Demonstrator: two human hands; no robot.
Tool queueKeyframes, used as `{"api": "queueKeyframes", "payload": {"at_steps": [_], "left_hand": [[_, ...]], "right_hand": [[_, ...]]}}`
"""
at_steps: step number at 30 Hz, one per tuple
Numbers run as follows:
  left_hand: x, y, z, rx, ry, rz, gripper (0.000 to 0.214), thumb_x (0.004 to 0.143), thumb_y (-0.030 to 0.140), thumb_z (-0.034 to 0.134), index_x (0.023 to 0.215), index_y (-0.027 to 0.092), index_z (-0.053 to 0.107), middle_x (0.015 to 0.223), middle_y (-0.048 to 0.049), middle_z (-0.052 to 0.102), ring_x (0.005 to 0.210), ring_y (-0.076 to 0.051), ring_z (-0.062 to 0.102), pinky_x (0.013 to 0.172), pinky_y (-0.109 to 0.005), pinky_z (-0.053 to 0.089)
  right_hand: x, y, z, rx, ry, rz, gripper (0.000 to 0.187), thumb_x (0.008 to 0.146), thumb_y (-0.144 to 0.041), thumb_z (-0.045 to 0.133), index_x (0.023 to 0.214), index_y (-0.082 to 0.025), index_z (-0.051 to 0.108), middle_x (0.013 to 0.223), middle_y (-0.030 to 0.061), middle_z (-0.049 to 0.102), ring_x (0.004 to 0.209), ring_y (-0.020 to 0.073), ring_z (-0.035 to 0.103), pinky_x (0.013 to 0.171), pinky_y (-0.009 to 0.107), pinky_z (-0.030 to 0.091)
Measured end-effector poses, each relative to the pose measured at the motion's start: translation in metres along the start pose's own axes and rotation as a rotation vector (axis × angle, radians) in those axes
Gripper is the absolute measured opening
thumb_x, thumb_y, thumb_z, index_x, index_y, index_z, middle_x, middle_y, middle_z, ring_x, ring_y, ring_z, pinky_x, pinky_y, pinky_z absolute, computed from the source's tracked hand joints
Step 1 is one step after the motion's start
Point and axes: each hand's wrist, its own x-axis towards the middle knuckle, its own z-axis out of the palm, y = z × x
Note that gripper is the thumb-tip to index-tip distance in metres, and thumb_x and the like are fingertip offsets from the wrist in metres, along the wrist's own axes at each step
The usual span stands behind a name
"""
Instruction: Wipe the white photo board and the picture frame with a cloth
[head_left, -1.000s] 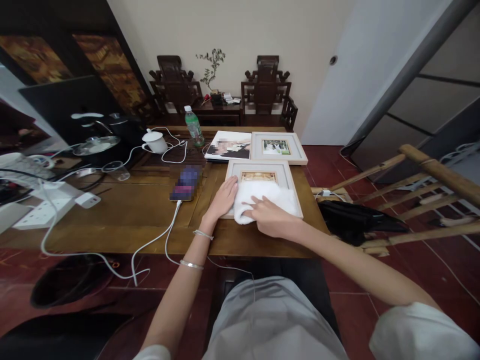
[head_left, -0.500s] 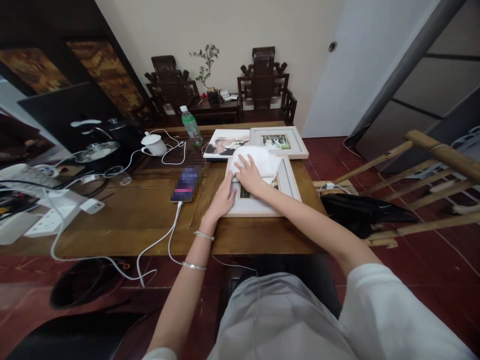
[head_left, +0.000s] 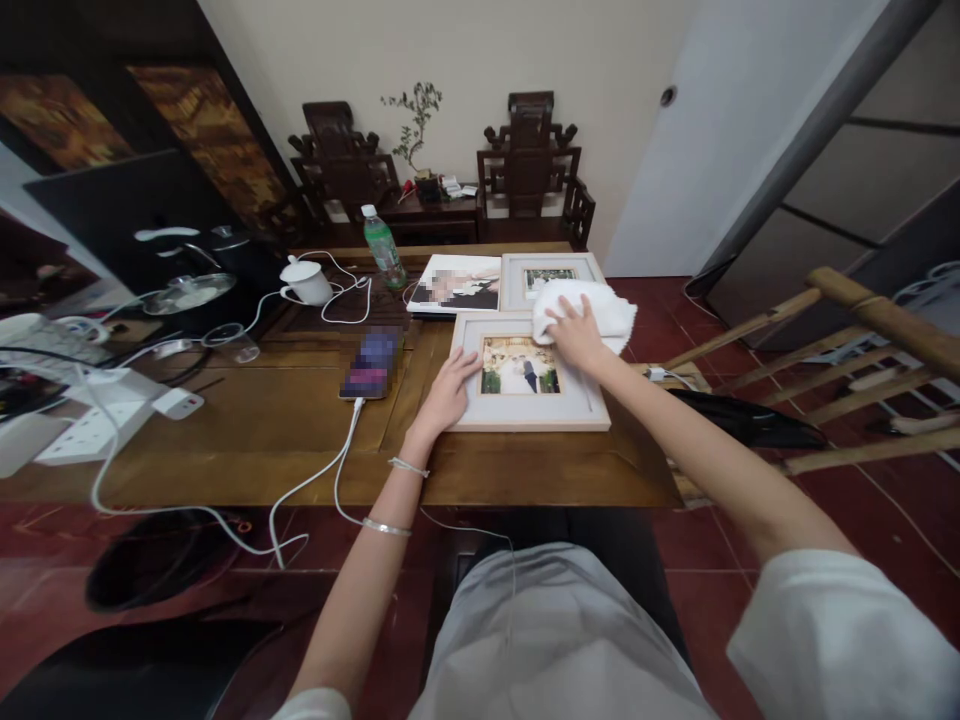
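A picture frame [head_left: 525, 425] with a pale wooden rim, a light mat and a small photo in its middle lies flat near the table's front edge. On its left side rests my left hand [head_left: 450, 390], fingers stretched out over the mat. My right hand [head_left: 577, 335] presses a white cloth [head_left: 611, 315] onto the frame's upper right corner. The cloth covers that corner and hangs past it to the right. Behind lie a second picture frame [head_left: 592, 268], partly under the cloth, and a white-edged photo print or album [head_left: 487, 268].
Left of my left hand a phone [head_left: 370, 362] charges on the wooden table [head_left: 300, 430]. Further left are a green-labelled bottle [head_left: 384, 250], a lidded white cup [head_left: 306, 280], a clear plastic cup [head_left: 234, 343] and a power strip [head_left: 97, 430] with cables. A bamboo chair [head_left: 795, 400] stands right.
My right hand has slid the white cloth from the frame's upper left to its upper right corner, uncovering the photo. My left hand stays on the left side.
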Motion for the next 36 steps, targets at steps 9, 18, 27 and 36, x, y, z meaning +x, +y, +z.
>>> {"api": "queueKeyframes", "payload": {"at_steps": [9, 18, 27, 36], "left_hand": [[0.0, 0.008, 0.0, 0.037, 0.006, -0.038, 0.059, 0.072, -0.004, 0.034, 0.121, 0.015, 0.061, 0.137, -0.0087, 0.052, 0.138, -0.024, 0.031, 0.115, -0.049, 0.026], [0.0, -0.002, 0.003, 0.031, 0.03, -0.021, 0.044, 0.087, 0.012, 0.036, 0.127, 0.014, 0.054, 0.139, -0.0103, 0.049, 0.137, -0.023, 0.033, 0.115, -0.047, 0.025], [0.001, -0.016, 0.005, 0.009, 0.047, 0.041, 0.045, 0.085, 0.007, 0.036, 0.124, 0.014, 0.057, 0.137, -0.0117, 0.051, 0.136, -0.024, 0.035, 0.113, -0.048, 0.028], [0.001, -0.013, 0.008, 0.014, 0.089, 0.039, 0.051, 0.078, 0.002, 0.036, 0.122, 0.013, 0.059, 0.135, -0.0109, 0.054, 0.134, -0.024, 0.038, 0.113, -0.049, 0.029]], "right_hand": [[-0.082, 0.0, -0.03, -0.019, -0.161, -0.148, 0.043, 0.074, 0.002, 0.041, 0.103, -0.012, 0.069, 0.139, 0.0155, 0.048, 0.133, 0.0344, 0.034, 0.101, 0.057, 0.029], [-0.135, -0.019, -0.061, 0.079, -0.232, -0.205, 0.046, 0.067, -0.001, 0.045, 0.103, -0.017, 0.068, 0.132, 0.0132, 0.056, 0.128, 0.028, 0.043, 0.103, 0.051, 0.029], [-0.051, 0.016, -0.011, -0.011, -0.066, -0.076, 0.05, 0.071, 0.001, 0.042, 0.113, -0.014, 0.063, 0.139, 0.0112, 0.049, 0.133, 0.0282, 0.036, 0.102, 0.053, 0.028], [-0.11, -0.007, -0.032, -0.056, -0.114, -0.217, 0.038, 0.077, -0.003, 0.044, 0.103, -0.012, 0.069, 0.14, 0.0146, 0.048, 0.133, 0.0346, 0.035, 0.103, 0.059, 0.025]]}}
